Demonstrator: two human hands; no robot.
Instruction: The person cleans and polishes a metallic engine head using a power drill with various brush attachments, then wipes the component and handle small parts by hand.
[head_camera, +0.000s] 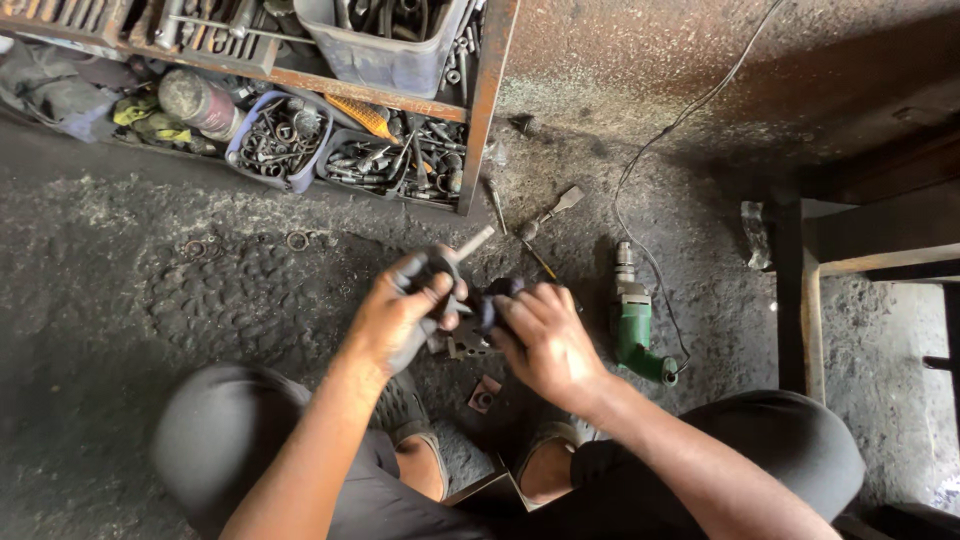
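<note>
Both hands meet above the floor (120, 260). Left hand (400, 315) grasps a dark shafted part (440, 268), shaft pointing up-right; right hand (545, 335) grips its other end.

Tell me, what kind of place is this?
Probably a repair workshop. A rusty rack holds tubs of bolts and metal parts, a green electric drill lies on the grimy floor, and the left hand and right hand grip a dark metal part.
</note>
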